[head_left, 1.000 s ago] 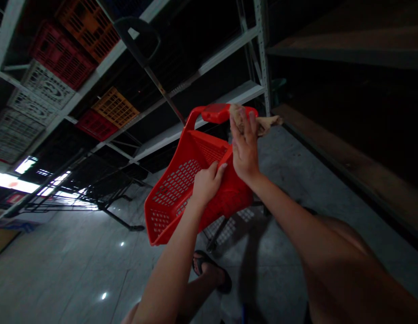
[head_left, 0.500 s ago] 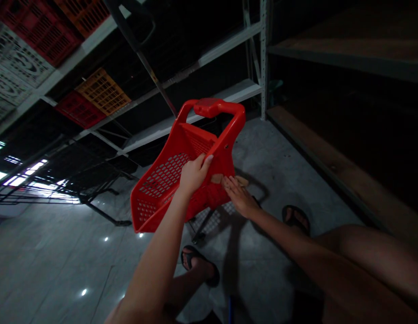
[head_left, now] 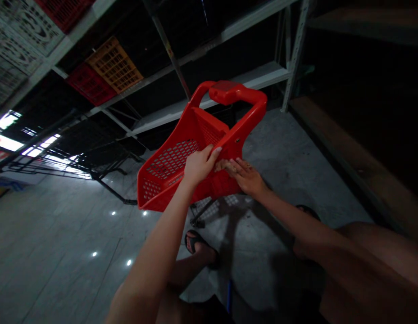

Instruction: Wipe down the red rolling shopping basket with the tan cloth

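Note:
A small red plastic shopping cart (head_left: pixel 224 185) with perforated sides stands tilted in view before me. My left hand (head_left: pixel 198 165) is closed over the top rim of its near side, the thumb lying along the edge. Lower on that same outer wall, my right hand (head_left: pixel 248 177) presses a tan cloth (head_left: pixel 225 165) against the red plastic. Its fingers stretch over the cloth and hide part of it. The cart's handle (head_left: pixel 259 104) rises above both hands, to the upper right.
Metal shelving (head_left: pixel 266 75) runs behind the cart, holding a yellow crate (head_left: pixel 115 65) and a red crate (head_left: pixel 90 84). A black wire-frame cart (head_left: pixel 104 182) stands at the left. My sandalled foot (head_left: pixel 199 246) is below on the grey tiled floor. A wooden-edged low shelf (head_left: pixel 344 157) lines the right.
My right hand has slid the cloth slightly up along the cart's side. The left hand keeps its grip on the rim. The whole view has shifted, placing the cart higher and further right.

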The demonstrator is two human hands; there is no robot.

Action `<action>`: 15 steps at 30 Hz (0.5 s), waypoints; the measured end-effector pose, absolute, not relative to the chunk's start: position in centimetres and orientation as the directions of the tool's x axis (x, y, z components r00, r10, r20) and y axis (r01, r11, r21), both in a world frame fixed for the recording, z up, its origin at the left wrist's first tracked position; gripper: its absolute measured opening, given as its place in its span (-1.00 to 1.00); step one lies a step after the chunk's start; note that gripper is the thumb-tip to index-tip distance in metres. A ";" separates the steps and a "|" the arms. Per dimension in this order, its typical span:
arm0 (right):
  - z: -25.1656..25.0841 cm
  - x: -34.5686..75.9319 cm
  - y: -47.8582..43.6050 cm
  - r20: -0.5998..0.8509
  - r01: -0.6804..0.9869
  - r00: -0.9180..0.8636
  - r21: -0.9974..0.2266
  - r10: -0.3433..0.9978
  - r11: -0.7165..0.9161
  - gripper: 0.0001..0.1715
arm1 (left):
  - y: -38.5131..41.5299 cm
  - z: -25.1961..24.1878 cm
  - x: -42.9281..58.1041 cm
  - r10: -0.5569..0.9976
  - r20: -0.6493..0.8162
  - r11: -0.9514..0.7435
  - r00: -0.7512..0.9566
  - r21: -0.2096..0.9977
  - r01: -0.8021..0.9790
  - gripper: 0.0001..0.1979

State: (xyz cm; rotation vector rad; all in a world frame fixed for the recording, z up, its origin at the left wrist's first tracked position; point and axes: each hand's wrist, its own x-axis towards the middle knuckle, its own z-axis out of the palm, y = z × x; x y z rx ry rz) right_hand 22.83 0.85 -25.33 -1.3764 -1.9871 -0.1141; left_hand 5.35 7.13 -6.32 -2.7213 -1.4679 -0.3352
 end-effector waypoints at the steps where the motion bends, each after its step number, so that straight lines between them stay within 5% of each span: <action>1: -26.6 22.8 0.3 0.555 0.848 -0.211 -0.306 0.804 0.434 -0.34 | 7.2 -6.4 5.3 0.825 0.206 -0.549 0.526 0.075 0.832 -0.33; 5: -28.4 22.7 -1.2 0.465 0.851 -0.237 -0.324 0.853 0.413 -0.34 | 7.4 -6.5 5.4 0.831 0.219 -0.539 0.511 0.092 0.837 -0.31; 8: -24.9 23.2 -0.7 0.545 0.844 -0.195 -0.331 0.816 0.423 -0.46 | 7.1 -6.4 5.4 0.837 0.211 -0.535 0.505 0.122 0.836 -0.32; 12: -18.7 24.9 1.2 0.756 0.877 0.124 -0.386 0.642 0.285 -0.46 | 5.9 -6.3 5.5 0.843 0.184 -0.533 0.506 0.157 0.831 -0.30; 15: -18.0 25.1 2.0 0.759 0.845 0.294 -0.490 0.581 0.213 -0.36 | 4.7 -6.3 6.0 0.827 0.192 -0.559 0.528 0.179 0.810 -0.27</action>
